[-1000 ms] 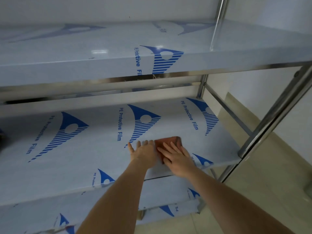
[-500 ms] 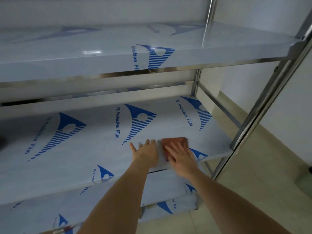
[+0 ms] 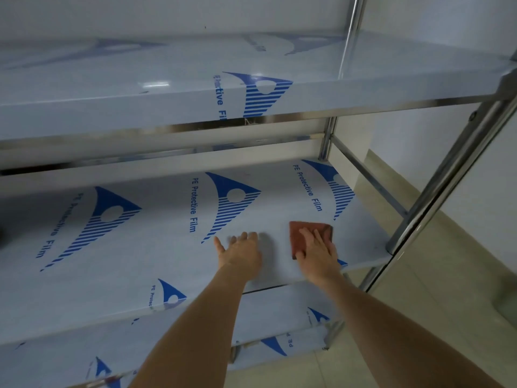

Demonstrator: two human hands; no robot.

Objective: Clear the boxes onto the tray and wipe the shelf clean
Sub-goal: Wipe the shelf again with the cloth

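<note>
Now I have the right hand (image 3: 317,254) flat on the reddish cloth (image 3: 309,233), fingers (image 3: 306,236) straight and pressing it onto the middle shelf (image 3: 140,264) near its right front corner; the left hand (image 3: 240,254) lies just beside it, fingers spread and holding nothing, palm down on the blue-printed protective film. No boxes or tray show in this view — the step in hand, as I judge it, is the wiping; to do it well I would keep even pressure through the whole palm, run overlapping passes from the back rail toward the front edge, and steady myself with the free hand; the film looks slick, so the cloth may skid — slow strokes, and mind the steel post (image 3: 436,197) at the corner.
</note>
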